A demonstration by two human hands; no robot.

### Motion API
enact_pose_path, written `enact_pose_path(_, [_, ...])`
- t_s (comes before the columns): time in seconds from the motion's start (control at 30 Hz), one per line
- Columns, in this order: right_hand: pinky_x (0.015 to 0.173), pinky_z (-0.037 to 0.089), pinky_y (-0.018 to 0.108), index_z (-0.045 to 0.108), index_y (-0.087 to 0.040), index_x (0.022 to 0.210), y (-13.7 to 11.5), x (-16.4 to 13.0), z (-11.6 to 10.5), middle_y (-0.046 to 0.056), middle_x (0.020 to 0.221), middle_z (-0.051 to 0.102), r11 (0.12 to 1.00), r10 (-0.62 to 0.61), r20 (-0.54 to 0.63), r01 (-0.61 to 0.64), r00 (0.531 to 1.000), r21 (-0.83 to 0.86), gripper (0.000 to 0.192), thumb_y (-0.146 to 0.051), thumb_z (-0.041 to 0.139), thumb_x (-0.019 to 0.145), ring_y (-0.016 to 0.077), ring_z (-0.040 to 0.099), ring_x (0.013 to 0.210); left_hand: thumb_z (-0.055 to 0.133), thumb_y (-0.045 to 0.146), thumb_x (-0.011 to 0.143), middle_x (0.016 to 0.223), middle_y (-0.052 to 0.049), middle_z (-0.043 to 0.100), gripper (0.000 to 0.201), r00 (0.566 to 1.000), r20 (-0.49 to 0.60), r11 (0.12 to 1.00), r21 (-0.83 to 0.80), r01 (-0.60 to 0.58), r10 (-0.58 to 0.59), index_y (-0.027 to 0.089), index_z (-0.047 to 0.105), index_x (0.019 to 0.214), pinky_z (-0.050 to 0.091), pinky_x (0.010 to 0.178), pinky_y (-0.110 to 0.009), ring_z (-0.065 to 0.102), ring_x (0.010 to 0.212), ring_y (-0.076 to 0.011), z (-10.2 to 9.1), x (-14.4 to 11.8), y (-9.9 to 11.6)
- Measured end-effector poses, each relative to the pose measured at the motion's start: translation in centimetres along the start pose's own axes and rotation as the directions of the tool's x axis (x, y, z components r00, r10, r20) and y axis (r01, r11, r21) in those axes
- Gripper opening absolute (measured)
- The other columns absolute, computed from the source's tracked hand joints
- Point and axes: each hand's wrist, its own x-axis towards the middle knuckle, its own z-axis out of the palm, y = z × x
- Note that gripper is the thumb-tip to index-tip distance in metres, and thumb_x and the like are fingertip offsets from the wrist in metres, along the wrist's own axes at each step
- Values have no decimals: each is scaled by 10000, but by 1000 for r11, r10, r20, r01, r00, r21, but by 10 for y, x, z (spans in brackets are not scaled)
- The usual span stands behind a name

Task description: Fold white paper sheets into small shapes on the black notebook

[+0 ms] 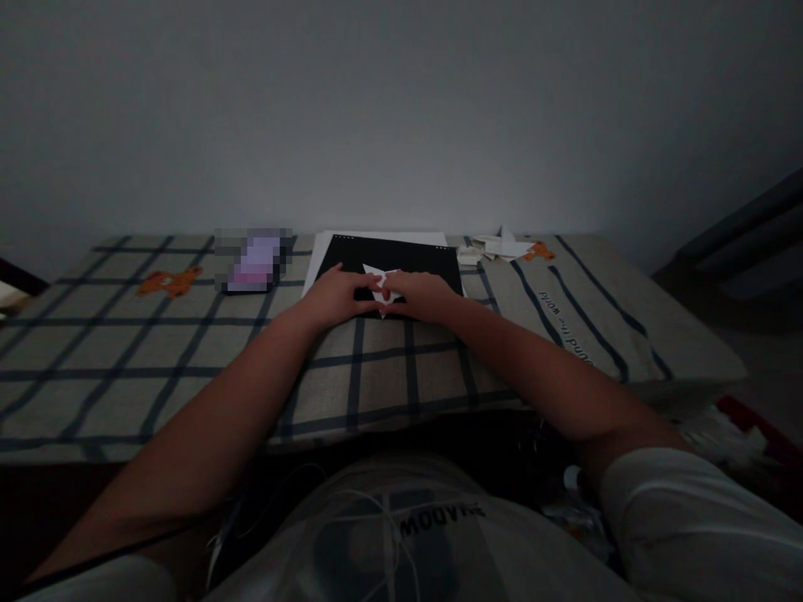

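At the bottom of the frame, a person in a pale shirt is sitting before a low surface draped in a checked cloth [188, 351], the 2 bare forearms stretching up toward the centre of the picture. The room is dim.

Just above centre, the left hand [335, 294] and the right hand [419, 294] are meeting over a small white folded paper [382, 284]. The fingers of both hands are pressing on it from either side, the left from the left edge and the right from the right edge, with pointed corners of the paper showing between them. Whether the fingertips are pinching a fold or only pressing flat cannot be told in this light.

The folded paper is lying on a black sheet [432, 257], which is resting in turn on a white sheet [317, 255] whose edges are showing along the top and left.

Left of the sheets, a blurred, purplish object [254, 259] is sitting on the cloth, and further left an orange animal print [169, 282] is marking the fabric. To the upper right of the black sheet, a small pile of white paper pieces [498, 246] is lying near the cloth's far edge, well apart from the hands. Behind everything, a plain grey wall [401, 109] is filling the upper half of the frame.
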Motion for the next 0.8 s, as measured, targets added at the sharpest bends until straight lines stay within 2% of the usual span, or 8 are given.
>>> enact_pose_path(0.23, [801,458,308,681,-242,1159,3,1,3,61,1272,702,999,-36,12,36,999,-23,375,-531,679,921,254,669,1092,711,469,866,1376,-14,693,318,999,29,998,35,-45,44,349,741,1158,162,1224,-680,622,1291,-312,-4,-2,2])
enact_pose_path(0.3, [789,461,313,679,-251,1183,3,0,2,63,1246,715,999,-31,7,31,1000,-42,445,-602,654,911,259,682,1059,681,457,881,1398,-17,678,329,994,48,992,68,-102,99,343,744,1183,213,1226,-641,606,1320,-308,-6,-2,2])
enact_pose_path(0.37, [776,465,322,678,-256,1210,3,-1,0,73,1206,733,998,-7,1,7,1000,-69,499,-658,571,935,261,697,1006,637,444,904,1395,-30,681,328,984,68,982,83,-168,163,323,759,1183,322,1206,-555,610,1319,-295,-7,-3,2])
enact_pose_path(0.47, [784,476,342,695,-262,1218,7,-2,-4,78,1130,766,991,35,9,-33,999,-131,425,-547,453,1016,263,715,964,568,418,927,1373,-52,693,358,973,67,970,86,-225,220,292,775,1191,462,1120,-448,640,1285,-279,-8,-4,0])
enact_pose_path(0.57, [836,492,357,679,-308,1291,17,-3,-5,40,1222,757,987,-13,27,18,1000,-161,351,-381,522,987,261,714,1032,548,371,906,1392,-31,681,412,973,52,968,108,-228,224,304,749,1259,486,1107,-426,640,1290,-266,-9,-5,-2])
enact_pose_path(0.67, [897,497,356,663,-356,1347,27,-3,-3,3,1350,709,986,-102,19,104,995,-129,384,-393,561,978,250,683,1151,568,356,869,1401,5,675,441,978,30,974,90,-210,208,337,736,1277,489,1113,-426,649,1277,-258,-8,-5,-4])
enact_pose_path(0.8, [879,496,328,733,-323,1263,32,0,1,22,1287,743,985,-117,6,116,993,-131,338,-413,511,1025,240,681,1157,596,388,851,1356,-26,704,417,975,-27,975,29,-218,219,296,769,1219,491,1120,-448,652,1270,-276,-7,-5,-7])
